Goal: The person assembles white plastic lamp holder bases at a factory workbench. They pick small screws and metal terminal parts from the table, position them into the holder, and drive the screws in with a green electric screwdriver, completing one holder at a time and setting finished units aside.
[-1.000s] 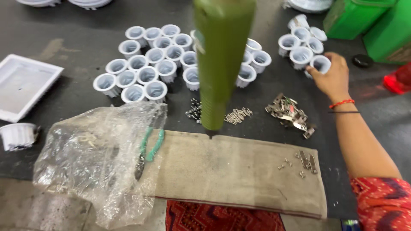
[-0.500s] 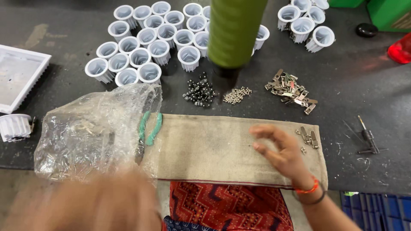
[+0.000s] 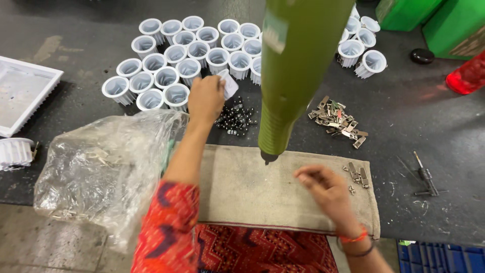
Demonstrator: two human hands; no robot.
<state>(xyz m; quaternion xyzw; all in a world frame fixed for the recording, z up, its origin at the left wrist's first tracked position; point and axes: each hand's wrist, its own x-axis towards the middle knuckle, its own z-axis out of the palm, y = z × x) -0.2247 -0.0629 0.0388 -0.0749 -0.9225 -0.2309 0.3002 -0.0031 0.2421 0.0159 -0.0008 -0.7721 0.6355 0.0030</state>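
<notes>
My left hand (image 3: 204, 98) reaches forward over the dark table and grips a white ribbed plastic cup (image 3: 229, 84), tilted, at the near edge of a cluster of the same cups (image 3: 172, 55). My right hand (image 3: 326, 189) hovers over the beige cloth (image 3: 242, 192), fingers loosely bent, with nothing seen in them. A green powered screwdriver (image 3: 293, 76) hangs between the hands, its tip just above the cloth. A pile of small black screws (image 3: 237, 120) lies right of my left hand. Metal clips (image 3: 338, 121) lie right of the tool.
A crumpled clear plastic bag (image 3: 101, 172) sits at the near left. A white tray (image 3: 20, 91) and a lone white cup (image 3: 12, 151) are at the left edge. More cups (image 3: 361, 53), green bins (image 3: 434, 20), a red object (image 3: 467, 76) and a small hand tool (image 3: 424, 177) are on the right.
My left hand has come up from the near edge to the cups and taken hold of one. My right hand has drawn back from the far right cups to over the cloth.
</notes>
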